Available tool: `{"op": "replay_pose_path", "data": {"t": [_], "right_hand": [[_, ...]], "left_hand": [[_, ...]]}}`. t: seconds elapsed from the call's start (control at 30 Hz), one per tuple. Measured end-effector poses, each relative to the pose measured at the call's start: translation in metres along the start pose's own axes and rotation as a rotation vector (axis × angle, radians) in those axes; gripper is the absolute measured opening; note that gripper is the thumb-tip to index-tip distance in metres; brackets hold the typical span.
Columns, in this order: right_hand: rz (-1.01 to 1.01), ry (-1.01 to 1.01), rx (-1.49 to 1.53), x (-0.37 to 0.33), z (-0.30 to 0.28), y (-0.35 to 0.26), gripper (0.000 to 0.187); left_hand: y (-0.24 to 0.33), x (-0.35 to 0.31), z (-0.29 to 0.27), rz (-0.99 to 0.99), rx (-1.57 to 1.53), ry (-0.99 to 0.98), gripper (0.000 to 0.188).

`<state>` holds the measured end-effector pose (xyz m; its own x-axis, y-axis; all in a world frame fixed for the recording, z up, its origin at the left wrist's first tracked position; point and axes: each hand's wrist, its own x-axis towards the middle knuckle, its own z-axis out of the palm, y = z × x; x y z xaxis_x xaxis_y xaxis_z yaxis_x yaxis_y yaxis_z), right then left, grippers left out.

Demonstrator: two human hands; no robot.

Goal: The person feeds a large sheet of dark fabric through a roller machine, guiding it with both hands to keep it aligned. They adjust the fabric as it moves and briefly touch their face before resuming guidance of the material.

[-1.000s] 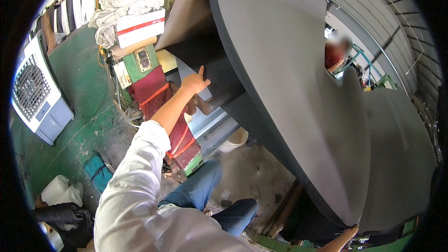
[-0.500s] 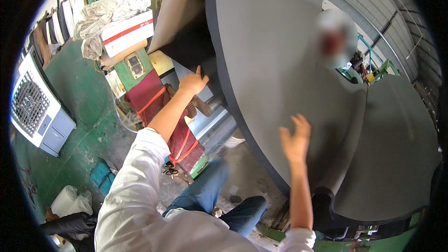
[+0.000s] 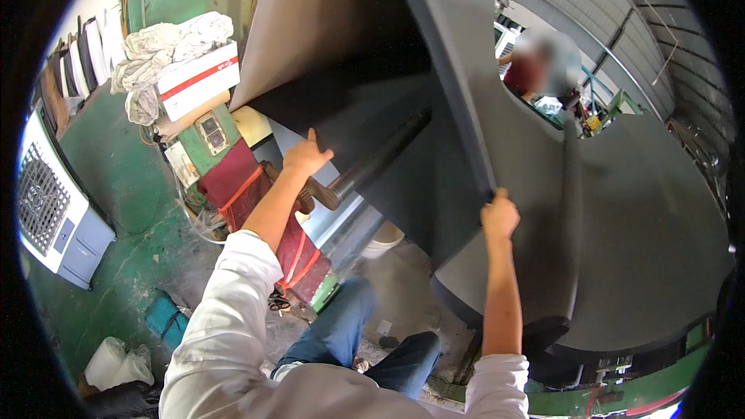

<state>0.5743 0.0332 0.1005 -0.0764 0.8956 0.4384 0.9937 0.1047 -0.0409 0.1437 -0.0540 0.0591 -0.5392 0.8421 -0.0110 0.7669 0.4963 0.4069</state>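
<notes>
A large, flexible grey sheet (image 3: pixel 640 225) spreads across the right side, its dark underside folded up toward me. My right hand (image 3: pixel 499 215) is closed on the lifted edge of this sheet, fingers wrapped over it. On the left, my left hand (image 3: pixel 308 157) is at the border of a black sheet (image 3: pixel 353 112), with index finger and thumb stretched out. Its other fingers are partly hidden, and it seems to rest there without gripping. Just below that hand runs a dark roller (image 3: pixel 388 151), with a brown worn handle-like part (image 3: pixel 322 195) at its end.
A maroon cloth-covered beam (image 3: pixel 233 186) with orange straps lies left of my legs. Beyond it sit a white box (image 3: pixel 198 81) under crumpled cloth, and a grey-white air cooler (image 3: pixel 58 202). A white bucket (image 3: pixel 382 242) stands below the roller. Another person (image 3: pixel 531 70) is at the far right.
My right hand, previously open above the grey sheet, has closed on its edge. That edge is lifted and pulled to the right, uncovering more black sheet and the roller. The left hand stays in place.
</notes>
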Motion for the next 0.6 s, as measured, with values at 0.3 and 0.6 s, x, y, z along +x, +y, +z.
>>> {"op": "replay_pose_path", "data": {"t": [0.3, 0.6], "right_hand": [[0.21, 0.352, -0.25, -0.029, -0.112, 0.194, 0.034], [0.171, 0.427, -0.26, -0.073, -0.143, 0.221, 0.039]], "left_hand": [[-0.005, 0.006, 0.012, 0.041, -0.027, 0.102, 0.076], [0.007, -0.011, -0.002, 0.014, -0.002, 0.034, 0.083]]}}
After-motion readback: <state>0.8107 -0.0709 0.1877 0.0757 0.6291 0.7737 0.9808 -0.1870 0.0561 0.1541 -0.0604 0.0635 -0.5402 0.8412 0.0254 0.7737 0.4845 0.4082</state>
